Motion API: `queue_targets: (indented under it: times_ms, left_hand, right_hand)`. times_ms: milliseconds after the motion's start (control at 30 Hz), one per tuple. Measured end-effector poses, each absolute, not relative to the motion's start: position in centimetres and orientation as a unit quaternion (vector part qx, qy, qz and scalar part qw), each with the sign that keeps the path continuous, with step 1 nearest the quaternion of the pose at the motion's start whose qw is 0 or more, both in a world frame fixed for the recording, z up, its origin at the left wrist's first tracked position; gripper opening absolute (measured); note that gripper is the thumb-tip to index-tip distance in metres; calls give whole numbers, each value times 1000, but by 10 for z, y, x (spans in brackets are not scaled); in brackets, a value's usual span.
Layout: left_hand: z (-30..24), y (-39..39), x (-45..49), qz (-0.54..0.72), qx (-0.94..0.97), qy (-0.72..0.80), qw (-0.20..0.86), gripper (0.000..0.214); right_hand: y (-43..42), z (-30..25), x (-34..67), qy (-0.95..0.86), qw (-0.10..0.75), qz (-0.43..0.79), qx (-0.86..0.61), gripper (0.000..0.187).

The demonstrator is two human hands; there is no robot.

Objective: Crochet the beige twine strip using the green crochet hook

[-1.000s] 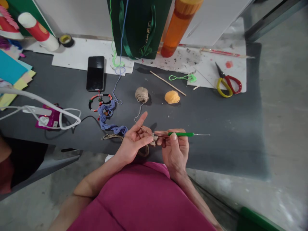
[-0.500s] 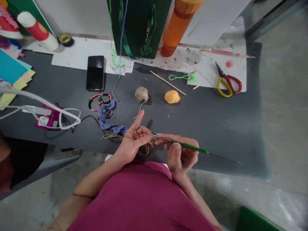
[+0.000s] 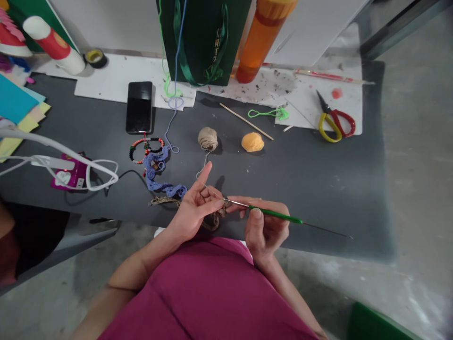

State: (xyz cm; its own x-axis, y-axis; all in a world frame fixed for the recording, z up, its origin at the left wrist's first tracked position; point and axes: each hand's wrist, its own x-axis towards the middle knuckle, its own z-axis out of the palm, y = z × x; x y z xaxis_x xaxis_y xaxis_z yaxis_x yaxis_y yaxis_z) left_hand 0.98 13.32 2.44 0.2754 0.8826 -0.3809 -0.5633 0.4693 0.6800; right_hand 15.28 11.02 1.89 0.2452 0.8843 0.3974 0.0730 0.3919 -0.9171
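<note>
A person's right hand [image 3: 266,230] pinches a green-handled crochet hook [image 3: 276,214] in closed fingers, its tip at the tan twine crochet work [image 3: 215,221] held in the nearly closed left hand [image 3: 194,212], forefinger raised; the twine ball [image 3: 207,139] sits at 12 o'clock.

Passage for a hand runs over the dark counter [image 3: 329,189] right of the right hand [image 3: 266,229], as far as the red-and-yellow-handled scissors [image 3: 334,123]. The crochet hook [image 3: 279,215] projects into that route. Leftward, the blue crocheted strip [image 3: 166,189] and beaded bracelet [image 3: 146,148] obstruct. Ahead, the tan yarn ball [image 3: 208,139] and orange ball [image 3: 252,141] stand before the green gift bag [image 3: 198,42].
</note>
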Motion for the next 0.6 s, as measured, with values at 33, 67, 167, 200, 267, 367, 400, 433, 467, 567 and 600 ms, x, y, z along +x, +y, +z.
queue_targets:
  times_ms: [33,67,167,200,267,367,400,433,467,567,600]
  left_hand:
    - [24,133,10,469,211,376,771,96]
    - [25,133,10,468,210,377,771,95]
    - [26,133,9,462,210,380,774,95]
    - [26,133,9,458,209,380,776,95]
    - [27,133,9,452,203,378,782,95]
    - [27,134,10,447,192,373,790,96]
    - [27,134,10,445,191,372,792,97]
    - [27,134,10,444,190,371,793,98]
    - [26,134,10,443,193,369,794,99]
    - [25,133,10,445,207,364,792,102]
    - [24,133,11,447,212,362,790,102]
  right_hand:
    - [110,19,153,-529,645,316,-452,7]
    - [110,20,153,-526,645,319,-453,7]
    - [110,20,152,-495,637,355,-472,4]
    - [110,20,152,-475,635,381,-476,5]
    - [112,17,151,-426,633,440,-473,8]
    - [115,12,150,-361,635,507,-458,15]
    - [115,11,150,-342,632,526,-456,16]
    - [115,10,149,-324,626,545,-453,17]
    - [115,11,149,-305,621,564,-451,16]
    - [114,12,148,-254,615,598,-446,16]
    - [114,13,148,-244,617,600,-446,16]
